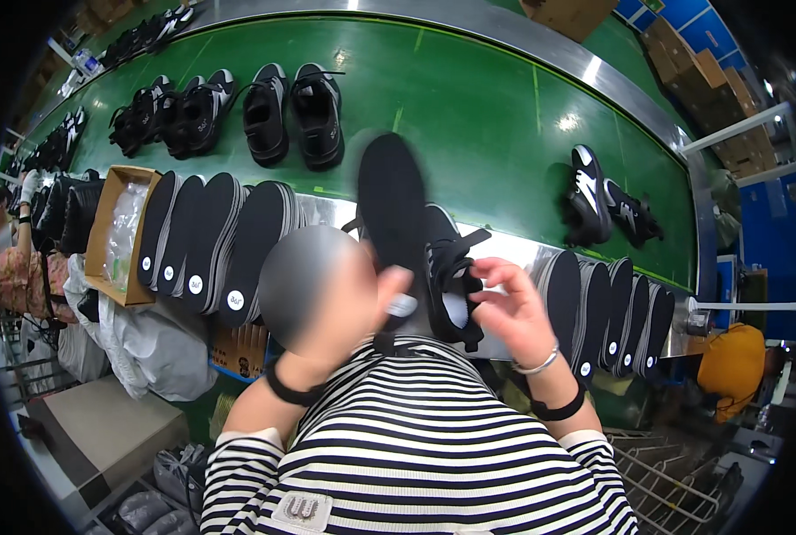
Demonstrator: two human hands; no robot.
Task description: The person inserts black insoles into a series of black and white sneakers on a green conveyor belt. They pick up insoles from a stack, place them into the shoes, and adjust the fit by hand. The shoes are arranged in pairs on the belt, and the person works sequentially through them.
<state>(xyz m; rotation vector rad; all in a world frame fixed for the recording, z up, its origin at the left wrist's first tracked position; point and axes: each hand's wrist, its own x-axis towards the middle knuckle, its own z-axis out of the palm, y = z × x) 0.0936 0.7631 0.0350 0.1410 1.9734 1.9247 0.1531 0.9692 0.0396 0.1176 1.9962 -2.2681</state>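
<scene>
Left hand [355, 292]: closed on the heel end of an insole, thumb on top; a grey blurred disc hides part of the fingers.
Right hand [518, 312]: at the shoe's opening, thumb and fingers parted; cannot tell whether they pinch it.
Insole [392, 192]: black, blurred, toe end pointing away from the person, just left of the shoe and partly over the belt.
Shoe [447, 276]: black, laced, toe away from the person, between the two hands.
Left stacks [209, 241]: black insoles with round white labels, beside an open carton [153, 183] holding clear plastic.
Right stacks [591, 308]: more black insoles, leaning in a row.
Belt [478, 116]: green, bearing black shoes [318, 120] at left and a black-and-white pair [587, 192] at right.
Far left: a co-worker's arm [25, 223].
</scene>
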